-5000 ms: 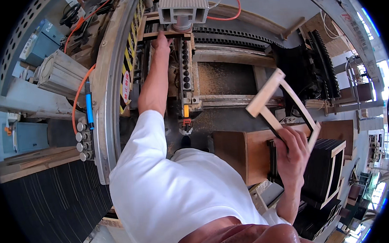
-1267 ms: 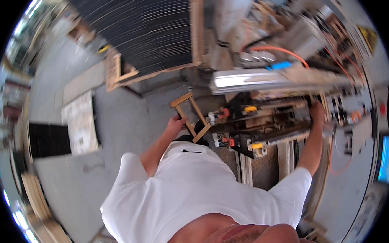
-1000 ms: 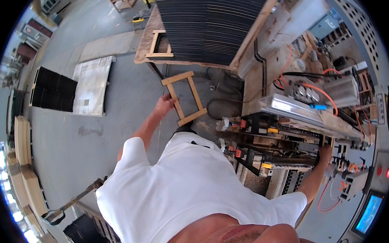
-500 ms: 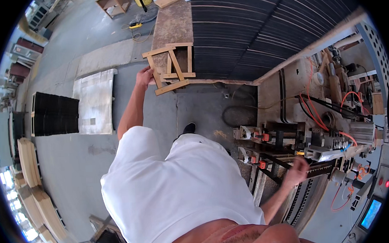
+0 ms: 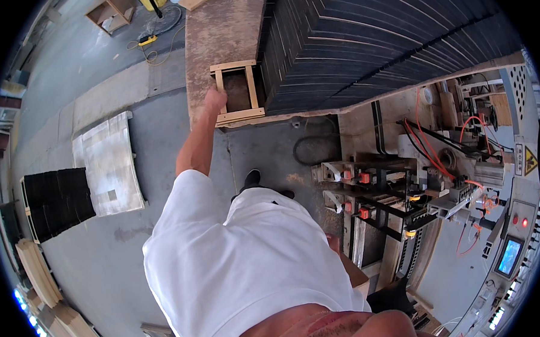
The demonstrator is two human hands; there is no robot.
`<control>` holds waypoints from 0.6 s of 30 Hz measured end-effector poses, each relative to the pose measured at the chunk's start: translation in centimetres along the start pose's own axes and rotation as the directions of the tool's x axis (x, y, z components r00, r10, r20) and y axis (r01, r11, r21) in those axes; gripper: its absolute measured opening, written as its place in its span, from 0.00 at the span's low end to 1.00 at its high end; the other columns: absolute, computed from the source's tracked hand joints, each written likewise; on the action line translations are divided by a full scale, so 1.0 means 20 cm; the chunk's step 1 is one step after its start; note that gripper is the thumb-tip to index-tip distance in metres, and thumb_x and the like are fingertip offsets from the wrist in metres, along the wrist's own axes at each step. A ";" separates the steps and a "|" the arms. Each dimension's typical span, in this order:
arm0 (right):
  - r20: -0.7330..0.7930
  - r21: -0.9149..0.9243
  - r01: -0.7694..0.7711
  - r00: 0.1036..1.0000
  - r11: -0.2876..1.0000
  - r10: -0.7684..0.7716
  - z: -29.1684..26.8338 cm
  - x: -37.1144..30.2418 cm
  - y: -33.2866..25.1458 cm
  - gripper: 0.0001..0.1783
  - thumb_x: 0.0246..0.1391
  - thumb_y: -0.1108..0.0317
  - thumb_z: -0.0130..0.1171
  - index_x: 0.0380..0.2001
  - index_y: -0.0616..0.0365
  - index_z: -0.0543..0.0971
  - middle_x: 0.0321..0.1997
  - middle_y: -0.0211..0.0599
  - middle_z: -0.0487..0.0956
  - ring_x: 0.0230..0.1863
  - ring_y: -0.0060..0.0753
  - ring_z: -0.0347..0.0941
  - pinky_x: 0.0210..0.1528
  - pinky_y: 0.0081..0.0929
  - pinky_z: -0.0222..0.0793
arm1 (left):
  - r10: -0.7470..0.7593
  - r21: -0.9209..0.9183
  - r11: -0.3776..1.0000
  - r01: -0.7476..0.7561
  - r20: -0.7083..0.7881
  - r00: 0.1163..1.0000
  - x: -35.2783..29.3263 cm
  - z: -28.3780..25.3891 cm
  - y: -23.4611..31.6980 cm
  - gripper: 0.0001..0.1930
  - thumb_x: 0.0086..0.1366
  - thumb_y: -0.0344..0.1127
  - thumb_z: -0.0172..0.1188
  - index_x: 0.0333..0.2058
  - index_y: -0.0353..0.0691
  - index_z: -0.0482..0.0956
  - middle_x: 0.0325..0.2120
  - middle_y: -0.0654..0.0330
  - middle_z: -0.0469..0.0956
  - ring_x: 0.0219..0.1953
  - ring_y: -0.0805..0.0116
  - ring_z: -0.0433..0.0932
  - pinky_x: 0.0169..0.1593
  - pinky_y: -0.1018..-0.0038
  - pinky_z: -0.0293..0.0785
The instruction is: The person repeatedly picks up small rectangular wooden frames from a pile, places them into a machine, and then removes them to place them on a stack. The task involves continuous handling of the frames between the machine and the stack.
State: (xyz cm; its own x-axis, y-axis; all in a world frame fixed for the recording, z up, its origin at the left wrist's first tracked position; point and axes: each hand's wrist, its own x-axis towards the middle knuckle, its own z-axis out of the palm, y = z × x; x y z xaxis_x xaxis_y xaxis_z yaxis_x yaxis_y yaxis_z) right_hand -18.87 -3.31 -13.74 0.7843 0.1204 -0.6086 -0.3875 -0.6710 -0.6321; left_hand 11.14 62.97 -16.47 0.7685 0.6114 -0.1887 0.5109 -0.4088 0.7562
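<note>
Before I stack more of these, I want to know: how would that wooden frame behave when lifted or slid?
The wooden frame looks stiff: four pale slats joined in a rectangle. It is probably light, being open in the middle, and the left hand alone grips its side. Lying flat on the rough board, it seems unlikely to tip or roll.

Even, bright daylight fills the scene, with soft, weak shadows on the grey floor (image 5: pixel 105 254). The white shirt (image 5: pixel 238 260) is nearly overexposed and shows little fold detail. Strong fisheye distortion bends straight edges toward the circular black rim, where objects shrink and smear. Bluish glare spots appear at the lower left edge. The central region is sharp, while the nearest foreground at the bottom is soft.
</note>
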 end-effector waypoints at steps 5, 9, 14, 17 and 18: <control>0.268 0.718 -0.238 0.962 0.654 0.056 0.12 -0.02 0.12 0.08 0.48 0.72 0.56 0.31 0.61 0.81 0.27 0.29 0.80 0.30 0.23 0.74 0.37 0.25 0.70 | 0.096 0.145 0.986 -0.082 -0.091 0.991 -0.22 -0.02 0.17 0.25 0.55 0.40 0.59 0.50 0.35 0.67 0.47 0.45 0.72 0.51 0.45 0.69 0.54 0.60 0.64; -0.051 0.289 -0.262 0.956 0.921 0.288 0.22 0.06 -0.08 0.09 0.48 0.81 0.54 0.35 0.62 0.75 0.24 0.28 0.75 0.24 0.29 0.74 0.25 0.23 0.70 | 0.610 0.363 0.743 -0.562 -0.023 0.792 -0.48 0.00 0.31 0.31 0.50 0.41 0.63 0.50 0.34 0.65 0.48 0.45 0.68 0.52 0.45 0.66 0.59 0.56 0.57; -0.254 -0.355 0.154 0.933 0.922 -0.254 0.16 0.08 -0.06 0.05 0.49 0.70 0.57 0.26 0.58 0.81 0.24 0.31 0.79 0.27 0.23 0.74 0.32 0.23 0.70 | 0.629 0.458 0.598 -0.658 0.240 0.739 -0.67 0.15 0.30 0.28 0.46 0.35 0.63 0.47 0.35 0.66 0.40 0.49 0.73 0.48 0.50 0.69 0.59 0.52 0.54; -0.346 0.259 -0.166 0.904 0.951 0.252 0.14 -0.01 -0.22 0.06 0.47 0.68 0.60 0.28 0.58 0.81 0.26 0.34 0.80 0.30 0.25 0.76 0.34 0.24 0.71 | 0.435 0.367 0.761 -0.534 0.321 0.841 -0.60 0.16 0.32 0.20 0.49 0.28 0.56 0.44 0.37 0.68 0.33 0.45 0.77 0.41 0.45 0.74 0.48 0.54 0.67; -0.391 0.304 -0.173 0.874 0.937 0.289 0.16 -0.06 -0.19 0.06 0.46 0.67 0.61 0.28 0.58 0.81 0.27 0.34 0.81 0.30 0.25 0.76 0.34 0.25 0.71 | 0.429 0.271 0.799 -0.536 0.367 0.825 -0.62 0.16 0.36 0.21 0.50 0.28 0.57 0.46 0.35 0.68 0.34 0.44 0.77 0.43 0.44 0.73 0.45 0.55 0.69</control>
State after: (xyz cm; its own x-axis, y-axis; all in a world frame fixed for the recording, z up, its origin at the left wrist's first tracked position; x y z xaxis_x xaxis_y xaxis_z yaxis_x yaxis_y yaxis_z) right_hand -19.86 1.36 -12.17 0.7631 -0.3746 -0.5267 -0.6462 -0.4272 -0.6324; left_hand 6.60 50.22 -10.66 0.9949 0.0804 -0.0610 0.1006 -0.8382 0.5361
